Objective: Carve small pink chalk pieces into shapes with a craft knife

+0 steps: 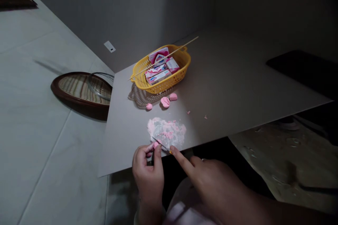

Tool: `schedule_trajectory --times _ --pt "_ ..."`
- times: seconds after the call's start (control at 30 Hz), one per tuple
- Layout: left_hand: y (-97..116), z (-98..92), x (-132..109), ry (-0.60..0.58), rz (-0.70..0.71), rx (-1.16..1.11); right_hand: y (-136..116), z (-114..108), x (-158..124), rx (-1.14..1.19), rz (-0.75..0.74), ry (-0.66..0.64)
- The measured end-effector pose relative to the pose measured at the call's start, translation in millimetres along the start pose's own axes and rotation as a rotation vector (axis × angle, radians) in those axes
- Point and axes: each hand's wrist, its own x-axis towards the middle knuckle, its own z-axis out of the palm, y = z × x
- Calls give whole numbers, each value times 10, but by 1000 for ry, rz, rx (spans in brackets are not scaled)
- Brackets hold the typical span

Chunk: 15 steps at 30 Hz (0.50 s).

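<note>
My left hand (pixel 148 164) pinches a small pink piece of soap (pixel 156 144) between thumb and fingers, close to the table's front edge. Against the soap lies the thin dark blade of a knife (pixel 160 142). My right hand (pixel 194 167) is wrapped round the knife's handle, of which a yellow bit shows, with the index finger stretched along it. Just beyond both hands, pink and white soap shavings (pixel 169 130) are spread in a patch. Farther back sit a carved pink soap lump (pixel 165 102), a pink block (pixel 173 96) and a small round pink piece (pixel 149 106).
A yellow plastic basket (pixel 169 86) holds several boxed soaps (pixel 160 74), with a thin wooden stick (pixel 182 47) across its rim. Two pink crumbs lie right of the shavings. A dark flat object (pixel 301 70) is at right. A wood-framed woven seat (pixel 76 88) with coiled wire stands left.
</note>
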Motion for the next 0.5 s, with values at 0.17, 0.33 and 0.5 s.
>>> schedule_trajectory --times 0.17,0.33,0.5 --pt "-19 1 0 -3 -3 -5 -8 -153 121 39 30 -106" --pt "-47 0 -10 -10 -13 -31 46 -145 54 100 26 -217" --pt "-39 -11 -10 -15 -9 -26 104 73 -132 66 15 -83"
